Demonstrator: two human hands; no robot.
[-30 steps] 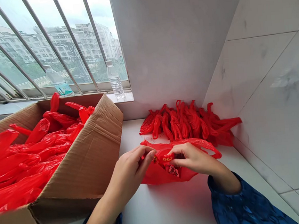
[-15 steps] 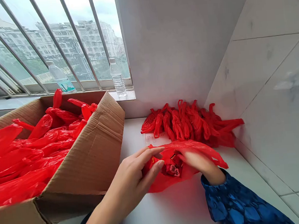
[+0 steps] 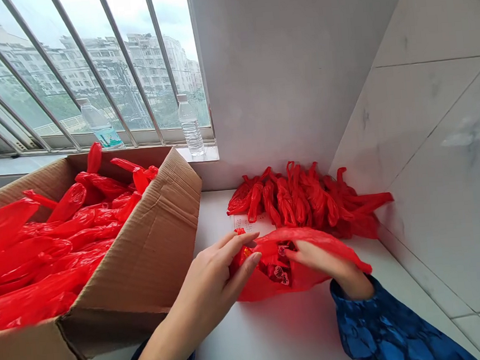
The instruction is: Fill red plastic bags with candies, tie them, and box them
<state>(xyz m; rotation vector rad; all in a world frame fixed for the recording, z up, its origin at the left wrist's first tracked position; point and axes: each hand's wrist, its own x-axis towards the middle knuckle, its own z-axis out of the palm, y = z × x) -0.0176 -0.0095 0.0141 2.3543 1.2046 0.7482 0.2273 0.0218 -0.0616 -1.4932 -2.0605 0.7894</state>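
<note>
A red plastic bag [image 3: 258, 291] lies open on the white surface, with small dark-red packets [image 3: 281, 274] bearing pale printed characters inside. My left hand [image 3: 221, 274] is at the bag's left side, thumb and fingers apart. A red and gold wrapper [image 3: 247, 252] shows between them. From the right, my right hand [image 3: 314, 256] reaches into the bag's mouth under the raised film. Its fingertips are closed at a small red packet [image 3: 285, 249], and part of the hand is covered by the film.
To the left stands a cardboard box [image 3: 156, 237] filled with red plastic bags [image 3: 80, 233]. More bunched red bags [image 3: 295, 194] lie along the wall, over a printed sheet [image 3: 243, 222]. Two plastic bottles, one labelled [image 3: 103, 127] and one clear [image 3: 190, 125], stand on the sill.
My right hand has drawn slightly to the right inside the bag, and a second packet shows at its fingertips. The bag's right edge has shifted right. My left hand has barely moved.
</note>
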